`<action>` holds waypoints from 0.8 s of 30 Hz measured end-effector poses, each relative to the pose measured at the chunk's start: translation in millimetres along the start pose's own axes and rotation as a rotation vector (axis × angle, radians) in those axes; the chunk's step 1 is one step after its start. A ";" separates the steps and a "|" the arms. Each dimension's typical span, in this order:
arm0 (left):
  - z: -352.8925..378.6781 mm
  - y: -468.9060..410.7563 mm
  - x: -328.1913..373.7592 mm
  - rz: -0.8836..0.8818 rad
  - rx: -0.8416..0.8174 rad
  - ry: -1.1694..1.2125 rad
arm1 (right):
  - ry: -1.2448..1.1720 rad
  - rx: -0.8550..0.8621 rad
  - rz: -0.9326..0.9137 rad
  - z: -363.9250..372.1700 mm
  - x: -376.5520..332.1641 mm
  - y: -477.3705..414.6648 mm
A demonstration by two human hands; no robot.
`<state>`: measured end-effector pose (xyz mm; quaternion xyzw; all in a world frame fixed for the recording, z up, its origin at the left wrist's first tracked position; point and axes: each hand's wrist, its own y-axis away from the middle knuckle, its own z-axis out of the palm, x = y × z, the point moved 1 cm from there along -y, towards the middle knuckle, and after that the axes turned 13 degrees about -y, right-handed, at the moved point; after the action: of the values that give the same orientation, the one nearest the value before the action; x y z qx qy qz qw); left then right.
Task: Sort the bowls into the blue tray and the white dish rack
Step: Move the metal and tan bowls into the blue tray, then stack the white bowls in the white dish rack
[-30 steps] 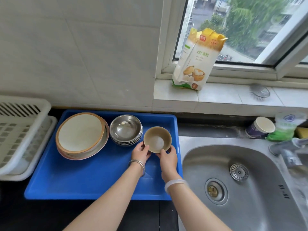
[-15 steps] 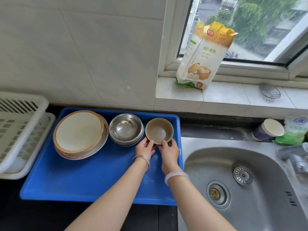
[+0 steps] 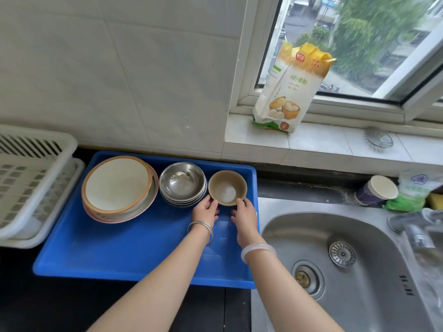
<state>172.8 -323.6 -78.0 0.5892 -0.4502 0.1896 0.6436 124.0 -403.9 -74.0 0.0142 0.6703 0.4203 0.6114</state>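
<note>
Clasping brown bowl (image 3: 227, 188) with left hand (image 3: 205, 210) and right hand (image 3: 244, 213) (grip closed on near wall), seating it in tray (image 3: 143, 248), far-right corner, beside steel bowls (image 3: 182, 184) and wide bowls (image 3: 117, 185); seeing no bowl in rack (image 3: 36, 140), judging sorting partway.

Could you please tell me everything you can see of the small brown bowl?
The small brown bowl is round and olive-brown, with a pale whitish bottom inside; perhaps ceramic. It stands upright and empty in the far right corner of the blue tray, beside the stack of steel bowls. The left hand and right hand hold its near side.
</note>
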 end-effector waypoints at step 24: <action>-353.7 174.8 -100.9 0.171 0.844 -0.479 | 0.715 -0.771 -0.178 195.1 128.9 222.1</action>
<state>110.6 74.7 -21.0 0.7865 -0.5162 0.2668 0.2094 143.9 -85.1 -29.5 -0.4126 0.6325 0.5611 0.3389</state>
